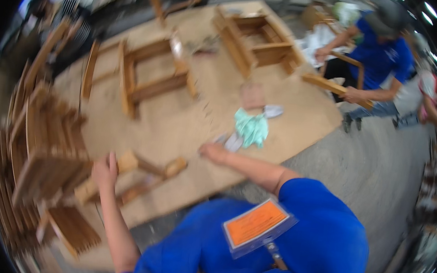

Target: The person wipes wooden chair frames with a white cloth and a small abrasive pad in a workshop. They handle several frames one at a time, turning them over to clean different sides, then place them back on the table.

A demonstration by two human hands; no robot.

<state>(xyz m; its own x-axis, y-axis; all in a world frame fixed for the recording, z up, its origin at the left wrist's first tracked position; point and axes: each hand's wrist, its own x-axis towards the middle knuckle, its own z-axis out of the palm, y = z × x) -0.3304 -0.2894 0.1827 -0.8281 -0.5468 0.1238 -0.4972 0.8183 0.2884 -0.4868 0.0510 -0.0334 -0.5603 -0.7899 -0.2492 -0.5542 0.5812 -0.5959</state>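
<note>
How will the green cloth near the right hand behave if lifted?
The green cloth should probably hang floppy, as it lies crumpled in folds. It looks light: a small, loose bundle. Slumped on the table, it seems unlikely to roll.

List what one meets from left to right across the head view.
Stacked brown wooden pieces, wearer's bare left hand, wearer's bare right hand, crumpled mint-green cloth, co-worker in a blue shirt.

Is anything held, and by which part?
Cannot be told: left hand overlaps the nearest wooden frame, right hand is near greyish material; blur hides each grip.
</note>
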